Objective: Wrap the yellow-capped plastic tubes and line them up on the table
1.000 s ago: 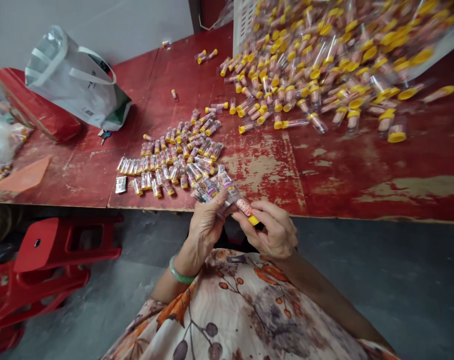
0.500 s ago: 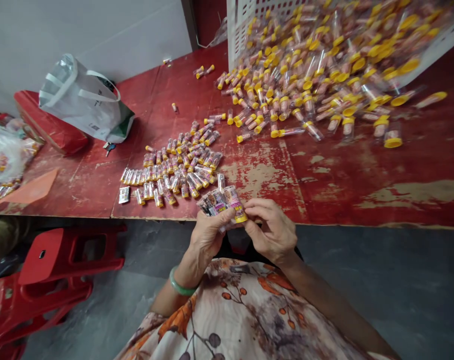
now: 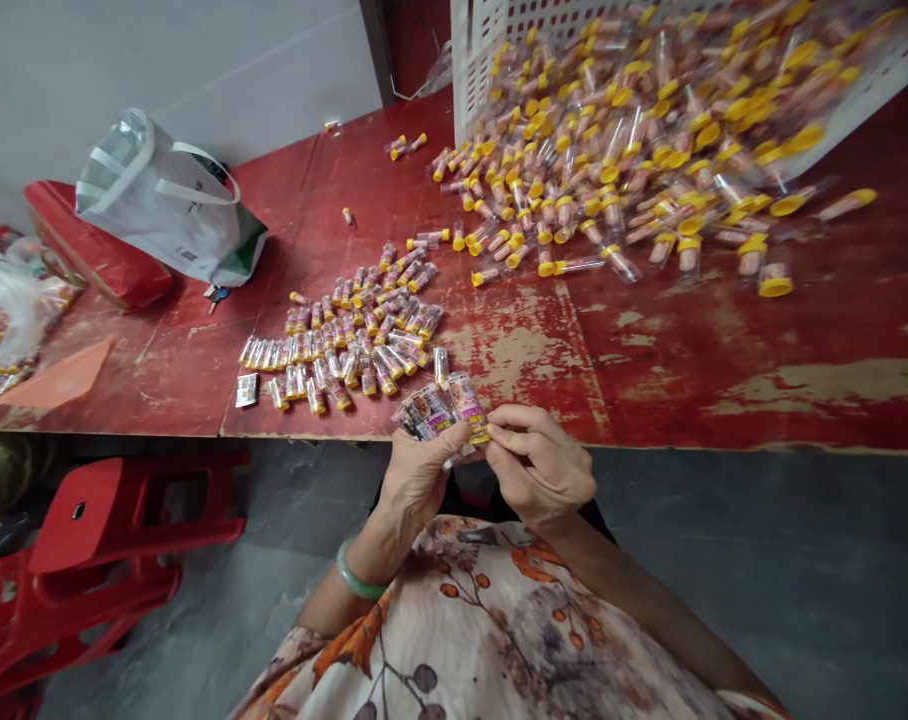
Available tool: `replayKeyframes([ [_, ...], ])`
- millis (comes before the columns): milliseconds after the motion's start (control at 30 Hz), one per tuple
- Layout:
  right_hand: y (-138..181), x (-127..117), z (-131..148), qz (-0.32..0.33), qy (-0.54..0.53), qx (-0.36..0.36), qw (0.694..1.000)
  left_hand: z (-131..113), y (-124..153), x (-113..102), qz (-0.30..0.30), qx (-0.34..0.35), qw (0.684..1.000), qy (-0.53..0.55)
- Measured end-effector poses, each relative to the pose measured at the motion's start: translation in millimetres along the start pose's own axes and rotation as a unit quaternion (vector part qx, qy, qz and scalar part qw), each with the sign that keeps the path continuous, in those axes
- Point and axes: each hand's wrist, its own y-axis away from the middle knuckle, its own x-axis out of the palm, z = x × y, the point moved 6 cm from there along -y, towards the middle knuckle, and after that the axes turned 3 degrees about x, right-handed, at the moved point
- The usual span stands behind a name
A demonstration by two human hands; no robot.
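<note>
My left hand (image 3: pixel 416 470) is closed around a fanned stack of small printed labels (image 3: pixel 426 408), thumb on top. At the right of the fan, one label (image 3: pixel 467 402) with purple print and a yellow lower edge stands apart. My right hand (image 3: pixel 542 468) pinches its lower right edge between thumb and fingertips. Just beyond the stack lies a small clear tube (image 3: pixel 441 365). Behind and to the left, many labelled tubes (image 3: pixel 349 345) with yellow caps lie in rough rows. A small stack of labels or packets (image 3: pixel 247 390) sits at their left.
A white perforated crate (image 3: pixel 469 60) lies tipped at the back right, yellow-capped tubes (image 3: pixel 574 180) spilling onto the red table (image 3: pixel 641 340). Left are a white bag (image 3: pixel 176 210), a red bag (image 3: pixel 101 250), keys (image 3: pixel 215 295) and an orange sheet (image 3: pixel 56 380). Red stools (image 3: pixel 116 510) stand below.
The rightmost label is more upright and slightly further apart from the fan. My right fingers have closed more tightly at its edge. The view has shifted slightly.
</note>
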Motion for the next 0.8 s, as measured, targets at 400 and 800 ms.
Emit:
replayKeyframes([
  [400, 11.5, 6.7, 1.3, -0.006, 0.137, -0.099, 0.986, 5.0, -2.6, -7.9, -0.032, 0.005, 0.999, -0.015],
  [800, 21.2, 31.6, -9.6, 0.054, 0.127, -0.158, 0.978, -1.3, -19.9, -24.3, -0.056, 0.021, 0.998, -0.018],
])
